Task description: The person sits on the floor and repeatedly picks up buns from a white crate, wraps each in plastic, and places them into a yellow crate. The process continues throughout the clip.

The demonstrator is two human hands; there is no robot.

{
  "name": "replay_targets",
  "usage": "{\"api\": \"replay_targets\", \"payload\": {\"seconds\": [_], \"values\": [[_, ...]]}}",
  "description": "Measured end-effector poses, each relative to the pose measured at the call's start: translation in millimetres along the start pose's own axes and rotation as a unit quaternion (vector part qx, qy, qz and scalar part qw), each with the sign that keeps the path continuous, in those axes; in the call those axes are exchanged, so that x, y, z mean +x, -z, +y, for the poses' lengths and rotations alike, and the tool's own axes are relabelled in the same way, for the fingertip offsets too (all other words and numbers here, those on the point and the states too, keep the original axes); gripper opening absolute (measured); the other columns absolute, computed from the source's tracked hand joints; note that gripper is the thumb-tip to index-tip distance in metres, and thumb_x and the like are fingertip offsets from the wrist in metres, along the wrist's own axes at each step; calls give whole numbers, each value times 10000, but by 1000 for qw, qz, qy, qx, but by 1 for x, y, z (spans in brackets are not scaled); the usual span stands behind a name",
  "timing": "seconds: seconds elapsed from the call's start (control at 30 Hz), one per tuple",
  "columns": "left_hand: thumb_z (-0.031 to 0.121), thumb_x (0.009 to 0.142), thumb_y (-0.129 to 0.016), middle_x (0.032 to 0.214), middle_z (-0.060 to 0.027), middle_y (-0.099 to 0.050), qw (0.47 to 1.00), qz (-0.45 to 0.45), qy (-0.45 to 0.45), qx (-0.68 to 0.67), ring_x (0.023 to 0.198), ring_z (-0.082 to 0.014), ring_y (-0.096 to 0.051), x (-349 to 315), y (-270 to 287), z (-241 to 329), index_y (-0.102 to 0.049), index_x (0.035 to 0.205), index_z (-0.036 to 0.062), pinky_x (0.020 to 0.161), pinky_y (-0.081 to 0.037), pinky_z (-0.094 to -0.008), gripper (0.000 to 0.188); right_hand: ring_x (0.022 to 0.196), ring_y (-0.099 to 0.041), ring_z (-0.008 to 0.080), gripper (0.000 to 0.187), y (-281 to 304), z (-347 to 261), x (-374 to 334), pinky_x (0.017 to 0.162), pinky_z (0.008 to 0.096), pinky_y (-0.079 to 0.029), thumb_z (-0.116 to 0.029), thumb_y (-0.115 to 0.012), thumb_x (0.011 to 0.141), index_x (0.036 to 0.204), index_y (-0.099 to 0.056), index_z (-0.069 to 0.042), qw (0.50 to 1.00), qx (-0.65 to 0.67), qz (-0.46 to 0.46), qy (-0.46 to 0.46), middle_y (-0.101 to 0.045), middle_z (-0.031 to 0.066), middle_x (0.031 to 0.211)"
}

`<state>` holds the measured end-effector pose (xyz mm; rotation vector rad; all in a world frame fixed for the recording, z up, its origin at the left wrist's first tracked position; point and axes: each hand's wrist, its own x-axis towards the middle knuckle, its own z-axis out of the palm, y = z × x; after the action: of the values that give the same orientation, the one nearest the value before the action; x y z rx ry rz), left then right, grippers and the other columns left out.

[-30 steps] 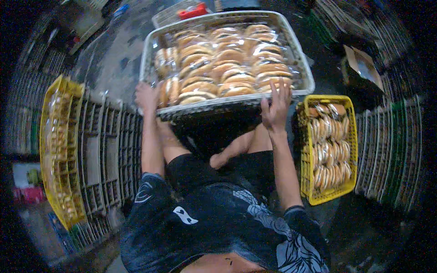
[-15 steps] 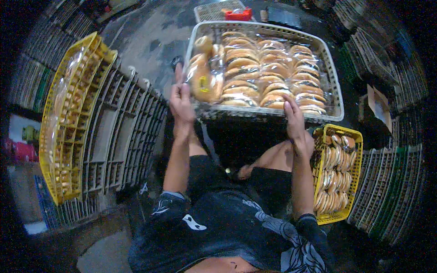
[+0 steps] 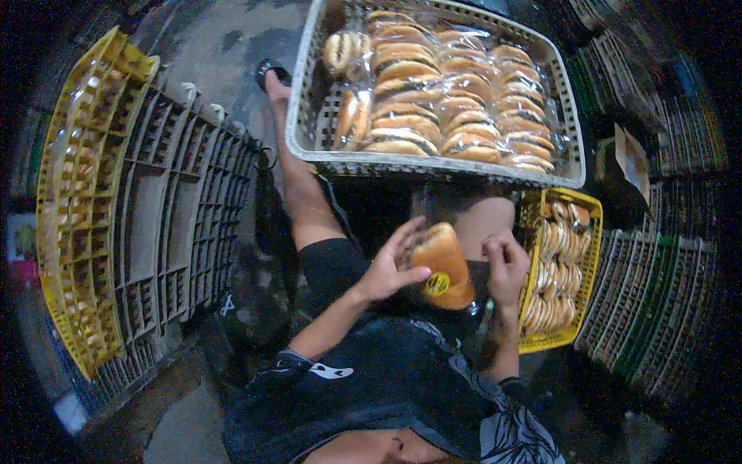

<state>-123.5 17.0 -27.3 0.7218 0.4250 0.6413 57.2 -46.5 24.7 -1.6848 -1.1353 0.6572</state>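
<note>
1. Holding the bread roll (image 3: 442, 263) is your left hand (image 3: 382, 271): the thumb lies on its near face, beside the round yellow label (image 3: 437, 284), and the blurred fingers reach along its upper left side. The roll is over your lap, tilted, and apart from every crate.
2. Your right hand (image 3: 506, 267) is beside the roll, on its right, with fingers curled in. You cannot tell whether they pinch anything thin.
3. Directly ahead of you, the grey crate (image 3: 433, 168) has perforated walls. Its middle and right side contain three columns of filled buns (image 3: 406, 100) in clear film, stacked close together.
4. At the left side of that crate, note a pale wrapped pack (image 3: 348, 52) in the upper part and a browner pack (image 3: 353, 120) lower down, with bare perforated floor showing near them.
5. To your right, the smaller yellow crate (image 3: 541, 341) contains several rows of wrapped buns (image 3: 560, 278).
6. To your far left, the other yellow crate (image 3: 114, 193) contains items under clear film, too blurred to identify. Grey lattice crates (image 3: 147, 224) are just beside it.
7. Beyond the right-hand yellow crate, observe stacked crates (image 3: 614, 301), with green among the grey.
</note>
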Motion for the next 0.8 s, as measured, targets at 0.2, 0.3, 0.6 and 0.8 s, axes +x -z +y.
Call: {"api": "replay_targets", "payload": {"seconds": [0.2, 0.3, 0.6, 0.8], "values": [[222, 724, -654, 1317, -160, -293, 995, -97, -5, 1, 1209, -229, -310, 22, 7, 19, -254, 1291, 35, 976, -273, -345, 718, 738, -525, 134, 140, -3, 11, 13, 722, 272, -412, -130, -478, 846, 828, -559, -17, 872, 433, -214, -86, -568, 48, 782], [203, 729, -653, 1268, -163, -353, 990, -78, 5, 114, 1148, -218, -379, 15, 8, 22, -332, 1245, 5, 954, -307, -332, 639, 744, -533, 131, 153, -20, 5, 24, 737, 262, -416, -165, -480, 852, 871, -555, -33, 790, 473, -254, -295, -573, 44, 804], [71, 712, -661, 935, -65, -532, 976, 97, -125, 149, 900, -140, -502, 12, -7, 10, -526, 942, -8, 820, -391, -275, 278, 830, -523, 150, 214, -43, 5, 20, 770, 273, -406, -177, -598, 780, 908, -564, -10, 970, 212, -112, 41, -561, 59, 825], [97, 806, -562, 786, -31, -511, 962, 124, -95, 225, 750, -92, -487, 17, -19, 17, -545, 811, -2, 696, -392, -208, 101, 813, -521, 145, 134, -33, -12, 21, 759, 271, -406, -100, -592, 765, 853, -572, -2, 942, 275, -183, -56, -549, 48, 823]]}}
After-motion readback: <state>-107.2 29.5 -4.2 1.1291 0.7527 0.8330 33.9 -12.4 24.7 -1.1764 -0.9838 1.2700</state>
